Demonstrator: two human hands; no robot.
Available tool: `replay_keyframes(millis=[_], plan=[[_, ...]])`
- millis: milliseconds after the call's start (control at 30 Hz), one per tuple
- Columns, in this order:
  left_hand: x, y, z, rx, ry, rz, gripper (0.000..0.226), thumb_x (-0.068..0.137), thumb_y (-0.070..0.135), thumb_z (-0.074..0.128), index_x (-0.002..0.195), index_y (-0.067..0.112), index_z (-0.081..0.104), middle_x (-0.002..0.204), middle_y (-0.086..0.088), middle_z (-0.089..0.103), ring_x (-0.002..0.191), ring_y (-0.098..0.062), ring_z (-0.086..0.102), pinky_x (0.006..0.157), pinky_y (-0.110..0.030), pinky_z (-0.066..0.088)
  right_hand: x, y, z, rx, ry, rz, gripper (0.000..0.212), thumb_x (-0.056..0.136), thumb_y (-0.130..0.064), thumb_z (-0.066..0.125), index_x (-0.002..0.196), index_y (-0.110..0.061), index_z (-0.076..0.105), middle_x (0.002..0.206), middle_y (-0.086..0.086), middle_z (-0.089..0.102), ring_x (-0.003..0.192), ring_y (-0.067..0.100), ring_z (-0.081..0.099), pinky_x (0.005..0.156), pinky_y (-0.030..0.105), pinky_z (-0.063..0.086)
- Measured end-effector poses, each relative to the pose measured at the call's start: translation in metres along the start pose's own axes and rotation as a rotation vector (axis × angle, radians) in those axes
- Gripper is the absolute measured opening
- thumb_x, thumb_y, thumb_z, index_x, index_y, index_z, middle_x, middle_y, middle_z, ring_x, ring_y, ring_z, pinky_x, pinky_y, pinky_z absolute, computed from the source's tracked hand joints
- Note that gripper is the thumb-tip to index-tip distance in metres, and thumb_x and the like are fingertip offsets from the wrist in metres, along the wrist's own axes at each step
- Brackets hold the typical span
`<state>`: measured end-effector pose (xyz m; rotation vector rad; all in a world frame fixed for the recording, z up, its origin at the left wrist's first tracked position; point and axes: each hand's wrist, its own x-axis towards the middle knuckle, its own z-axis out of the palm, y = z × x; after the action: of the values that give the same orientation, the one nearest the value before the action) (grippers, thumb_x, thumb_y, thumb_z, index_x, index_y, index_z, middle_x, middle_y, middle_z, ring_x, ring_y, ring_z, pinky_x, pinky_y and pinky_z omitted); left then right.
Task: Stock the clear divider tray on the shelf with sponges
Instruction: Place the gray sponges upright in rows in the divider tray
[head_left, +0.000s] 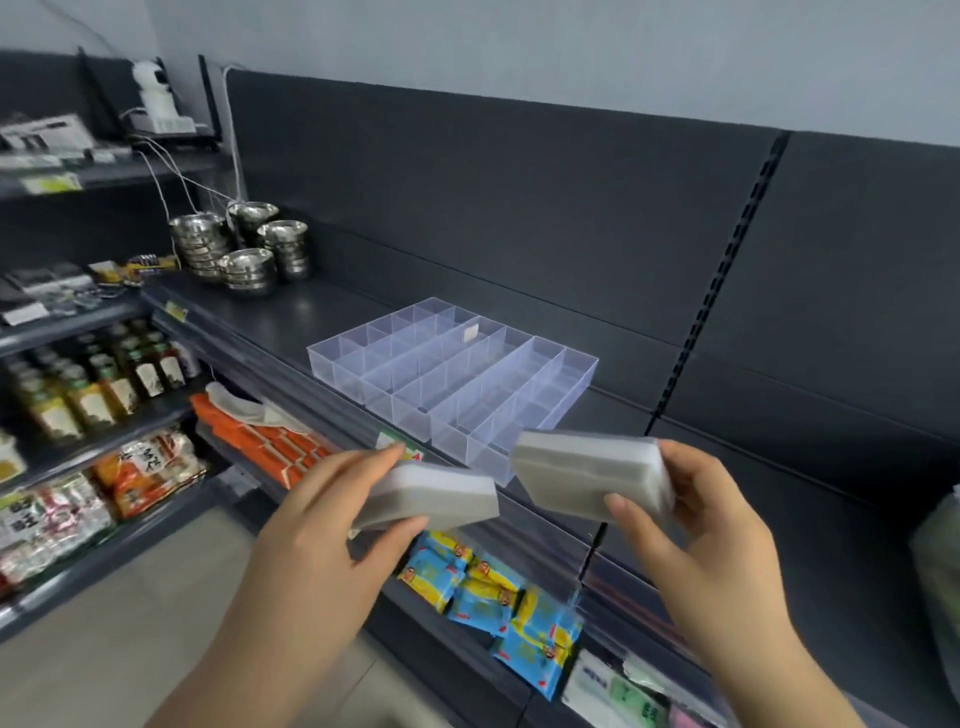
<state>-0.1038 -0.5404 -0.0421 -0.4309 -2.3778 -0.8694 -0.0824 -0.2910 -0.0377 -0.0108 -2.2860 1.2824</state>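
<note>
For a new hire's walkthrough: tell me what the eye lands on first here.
Two pale wrapped sponges fill the foreground: the left sponge gripped by the left hand, the right sponge by the right hand. Just beyond them, the clear divider tray sits on the dark shelf, with no sponges in it. At that shelf's far left, stacked steel bowls catch the light.
</note>
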Motion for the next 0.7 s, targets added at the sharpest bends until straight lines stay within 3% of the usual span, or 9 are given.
replay_keyframes(millis=[200, 267, 367, 533, 600, 700], plan=[[0.089, -0.039, 0.037, -0.013, -0.057, 0.122, 0.05, 0.07, 0.032, 0.071, 0.117, 0.017, 0.062, 0.111, 0.013, 0.052, 0.099, -0.001, 0.049, 0.088, -0.009, 0.037, 0.082, 0.015, 0.034, 0.023, 0.074, 0.027, 0.044, 0.073, -0.017, 0.074, 0.094, -0.048, 0.051, 0.102, -0.028, 0.06, 0.092, -0.008, 0.056, 0.075, 0.0, 0.04], [0.12, -0.052, 0.044, 0.014, -0.072, 0.153, 0.051, 0.068, 0.029, 0.071, 0.117, 0.016, 0.062, 0.11, 0.011, 0.053, 0.097, -0.002, 0.049, 0.09, -0.008, 0.033, 0.109, 0.023, 0.043, 0.03, 0.09, 0.05, 0.042, 0.074, -0.018, 0.074, 0.098, -0.045, 0.052, 0.098, -0.023, 0.063, 0.093, -0.005, 0.057, 0.077, 0.007, 0.044], [0.159, -0.069, 0.055, 0.059, -0.067, 0.175, 0.051, 0.068, 0.031, 0.067, 0.116, 0.014, 0.063, 0.108, 0.011, 0.051, 0.097, -0.006, 0.049, 0.086, -0.018, 0.042, 0.144, 0.033, 0.061, 0.045, 0.08, 0.092, 0.04, 0.075, -0.02, 0.073, 0.101, -0.043, 0.053, 0.101, -0.022, 0.062, 0.094, -0.002, 0.058, 0.079, 0.016, 0.046], [0.188, -0.103, 0.081, 0.057, -0.101, 0.135, 0.053, 0.068, 0.031, 0.069, 0.117, 0.013, 0.062, 0.108, 0.01, 0.052, 0.096, 0.006, 0.041, 0.086, -0.025, 0.041, 0.176, 0.048, 0.091, 0.012, 0.064, 0.118, 0.045, 0.076, -0.019, 0.072, 0.102, -0.048, 0.049, 0.102, -0.026, 0.059, 0.098, -0.008, 0.055, 0.078, 0.007, 0.045], [0.194, -0.116, 0.091, 0.039, -0.116, 0.115, 0.053, 0.068, 0.033, 0.068, 0.116, 0.012, 0.062, 0.108, 0.01, 0.052, 0.095, 0.005, 0.042, 0.087, -0.029, 0.041, 0.18, 0.054, 0.101, -0.021, 0.067, 0.138, 0.047, 0.076, -0.018, 0.073, 0.102, -0.049, 0.049, 0.103, -0.026, 0.059, 0.098, -0.008, 0.054, 0.08, 0.002, 0.042], [0.208, -0.134, 0.107, -0.02, -0.146, 0.092, 0.053, 0.071, 0.039, 0.068, 0.119, 0.015, 0.061, 0.11, 0.009, 0.055, 0.097, -0.002, 0.048, 0.081, -0.024, 0.044, 0.184, 0.061, 0.114, -0.076, 0.082, 0.178, 0.047, 0.076, -0.015, 0.073, 0.101, -0.047, 0.05, 0.103, -0.025, 0.06, 0.097, -0.009, 0.054, 0.08, 0.0, 0.039]])
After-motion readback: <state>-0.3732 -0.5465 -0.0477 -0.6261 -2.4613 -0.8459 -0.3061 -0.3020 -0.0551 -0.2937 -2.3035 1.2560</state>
